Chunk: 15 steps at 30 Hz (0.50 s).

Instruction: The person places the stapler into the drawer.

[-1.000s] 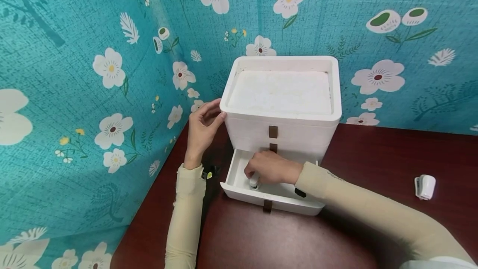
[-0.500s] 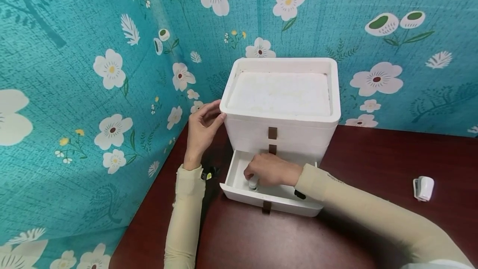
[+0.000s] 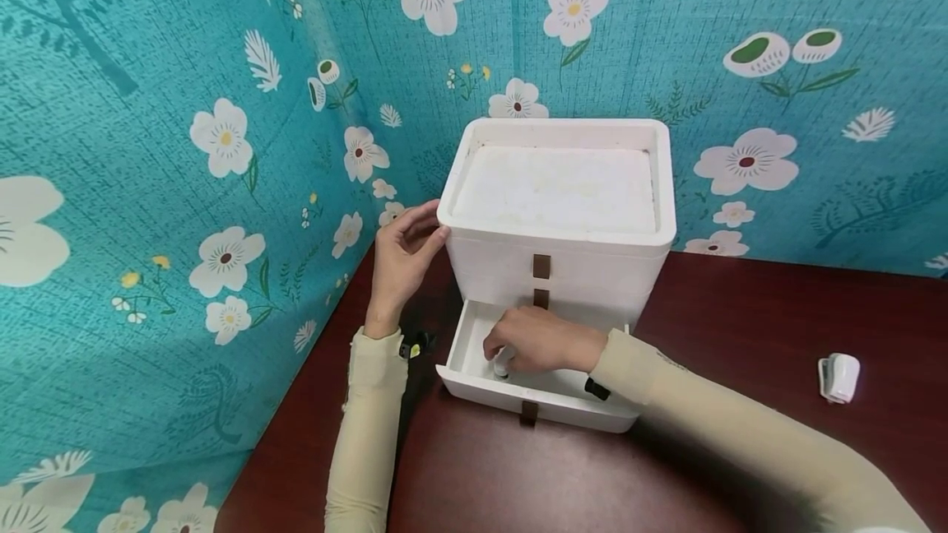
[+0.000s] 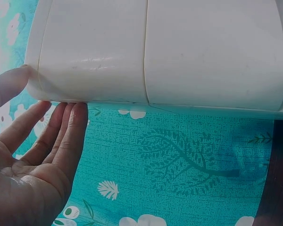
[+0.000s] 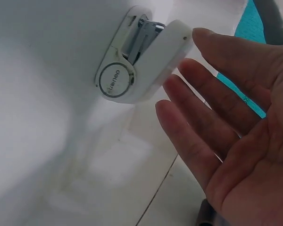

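A white plastic drawer unit (image 3: 563, 261) stands on the table, its bottom drawer (image 3: 462, 344) pulled out. My left hand (image 3: 400, 261) rests on the unit's upper left side. In the left wrist view its thumb touches near the rim and its fingers lie along the lower edge, mostly straight. My right hand (image 3: 541, 340) reaches down into the drawer, over a small white stapler (image 5: 141, 61). In the right wrist view the thumb and fingertips are right at the stapler's edge, the fingers loosely extended. The stapler stands on the drawer floor, partly hidden by the hand in the head view.
Another small white stapler (image 3: 839, 377) lies on the dark red table (image 3: 741, 319) at the right. Brown tabs (image 3: 542, 266) mark the drawer fronts. A teal flowered cloth (image 3: 629, 39) hangs behind and to the left. The unit's top is a shallow tray (image 3: 563, 237).
The head view has shifted slightly, with the scene a little lower in it. Both hands stay in nearly the same places, and the drawer remains out.
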Tool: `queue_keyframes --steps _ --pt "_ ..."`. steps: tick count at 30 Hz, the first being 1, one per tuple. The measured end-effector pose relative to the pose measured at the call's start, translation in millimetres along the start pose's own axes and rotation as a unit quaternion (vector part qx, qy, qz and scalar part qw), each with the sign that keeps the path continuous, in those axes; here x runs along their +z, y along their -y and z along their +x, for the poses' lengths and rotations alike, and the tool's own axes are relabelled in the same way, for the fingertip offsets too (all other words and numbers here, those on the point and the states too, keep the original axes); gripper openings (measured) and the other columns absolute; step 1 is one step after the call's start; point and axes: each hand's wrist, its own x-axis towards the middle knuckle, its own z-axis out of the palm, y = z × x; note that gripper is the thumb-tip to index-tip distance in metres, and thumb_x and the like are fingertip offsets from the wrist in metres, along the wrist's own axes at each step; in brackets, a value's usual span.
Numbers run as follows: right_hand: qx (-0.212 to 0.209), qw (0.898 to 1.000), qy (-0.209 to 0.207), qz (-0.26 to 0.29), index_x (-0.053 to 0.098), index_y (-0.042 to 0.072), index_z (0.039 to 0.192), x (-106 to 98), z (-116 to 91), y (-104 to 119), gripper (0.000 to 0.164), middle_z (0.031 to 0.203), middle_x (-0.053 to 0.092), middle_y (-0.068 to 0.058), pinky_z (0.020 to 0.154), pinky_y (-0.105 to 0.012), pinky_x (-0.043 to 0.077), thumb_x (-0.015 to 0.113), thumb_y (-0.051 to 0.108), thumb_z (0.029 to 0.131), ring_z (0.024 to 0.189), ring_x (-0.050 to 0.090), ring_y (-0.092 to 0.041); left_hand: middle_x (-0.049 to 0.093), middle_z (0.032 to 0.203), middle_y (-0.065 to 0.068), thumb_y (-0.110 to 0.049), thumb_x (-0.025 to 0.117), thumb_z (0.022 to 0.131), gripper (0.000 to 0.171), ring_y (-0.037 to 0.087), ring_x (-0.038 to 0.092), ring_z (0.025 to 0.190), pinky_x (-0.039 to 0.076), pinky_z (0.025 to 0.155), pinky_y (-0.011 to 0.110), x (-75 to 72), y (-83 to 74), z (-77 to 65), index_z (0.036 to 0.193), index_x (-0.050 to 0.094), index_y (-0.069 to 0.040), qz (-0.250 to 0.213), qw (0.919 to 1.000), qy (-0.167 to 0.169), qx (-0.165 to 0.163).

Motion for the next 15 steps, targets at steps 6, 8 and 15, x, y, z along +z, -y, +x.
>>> queue_keyframes --steps 6,8,15 --pt "-0.002 1.000 0.001 0.016 0.080 0.013 0.104 -5 -2 3 0.023 0.102 0.081 0.002 0.084 -0.032 0.062 0.079 0.003 0.084 0.097 0.076 -0.016 0.071 0.130 0.021 -0.006 0.075 0.095 0.042 0.036 0.072 0.116 0.062 0.095 0.030 -0.1 1.4 0.4 0.136 0.067 -0.002 0.003 1.0000 0.004 0.006" --pt "-0.007 1.000 -0.001 0.020 0.079 0.012 0.106 -7 -3 4 0.023 0.104 0.081 0.001 0.085 -0.032 0.062 0.079 0.003 0.084 0.098 0.076 -0.016 0.071 0.130 0.021 -0.006 0.075 0.096 0.042 0.036 0.072 0.116 0.062 0.095 0.030 -0.1 1.5 0.1 0.136 0.067 -0.002 0.004 1.0000 0.003 0.006" --pt "-0.018 0.999 -0.023 0.030 0.080 0.013 0.107 -18 -9 8 0.025 0.105 0.081 0.001 0.086 -0.031 0.061 0.081 0.005 0.084 0.099 0.076 -0.016 0.071 0.130 0.021 -0.006 0.074 0.096 0.041 0.038 0.072 0.117 0.062 0.095 0.030 -0.2 0.6 -0.5 0.135 0.067 -0.001 0.006 1.0000 0.001 0.008"
